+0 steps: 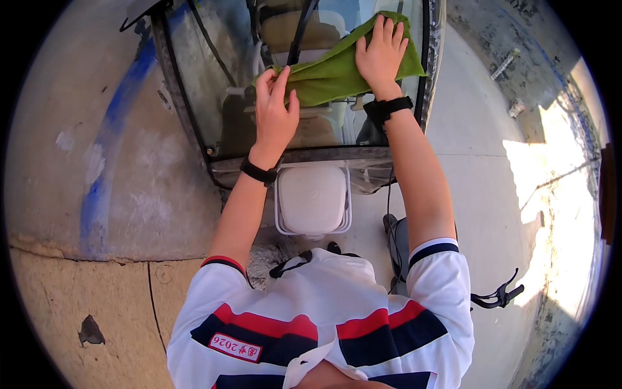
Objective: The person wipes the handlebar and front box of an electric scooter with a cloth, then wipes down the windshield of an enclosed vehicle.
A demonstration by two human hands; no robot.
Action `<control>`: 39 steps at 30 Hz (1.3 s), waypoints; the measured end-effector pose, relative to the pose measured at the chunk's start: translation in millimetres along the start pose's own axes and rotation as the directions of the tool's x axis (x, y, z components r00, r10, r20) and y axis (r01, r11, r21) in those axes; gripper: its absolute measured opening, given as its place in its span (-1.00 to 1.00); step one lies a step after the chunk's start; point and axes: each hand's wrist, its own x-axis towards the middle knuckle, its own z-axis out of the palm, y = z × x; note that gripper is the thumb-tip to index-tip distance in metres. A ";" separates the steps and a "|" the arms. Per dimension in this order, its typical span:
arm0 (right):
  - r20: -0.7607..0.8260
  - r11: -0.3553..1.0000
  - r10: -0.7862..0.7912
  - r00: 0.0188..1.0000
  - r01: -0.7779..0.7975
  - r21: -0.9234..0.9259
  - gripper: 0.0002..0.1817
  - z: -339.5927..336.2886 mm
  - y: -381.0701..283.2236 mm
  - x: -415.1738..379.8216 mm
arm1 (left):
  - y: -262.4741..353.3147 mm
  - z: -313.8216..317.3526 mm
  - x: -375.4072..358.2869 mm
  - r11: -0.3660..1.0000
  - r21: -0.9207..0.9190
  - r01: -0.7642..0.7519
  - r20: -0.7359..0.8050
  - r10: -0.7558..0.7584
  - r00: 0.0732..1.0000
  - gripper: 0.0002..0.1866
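A green cloth (330, 72) lies stretched across a glass pane (194, 71) with a dark frame. On the cloth's right part, my right hand (381, 55) rests flat with its fingers spread. My left hand (275, 110) is at the cloth's left end, its fingertips on the edge of the fabric and its fingers slightly apart. Both wrists wear black bands. Seats and dark bars show through the glass.
Below the pane is a white lidded container (313, 200) in a pale frame. A black handlebar grip (502, 297) shows at the lower right. Concrete ground (466, 123) lies to the right, and a wall with a blue stripe (107, 149) to the left.
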 end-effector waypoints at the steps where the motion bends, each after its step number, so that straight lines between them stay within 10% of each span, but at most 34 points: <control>1: 0.002 1.000 0.000 1.000 0.000 -0.003 -0.25 -1.3 -4.9 0.4 | -6.1 -4.3 5.6 0.998 0.055 -0.005 0.011 0.004 1.000 -0.48; 31: 0.038 0.985 0.087 0.995 -0.081 -0.149 -0.06 22.6 24.0 74.6 | -20.7 29.0 57.5 0.995 -0.052 0.082 0.194 -0.070 0.978 -0.27; 39: 0.121 0.988 -0.145 0.982 0.151 -0.035 -0.15 6.6 -36.8 78.6 | -31.4 31.4 55.0 1.000 -0.019 -0.012 0.176 0.016 0.984 -0.25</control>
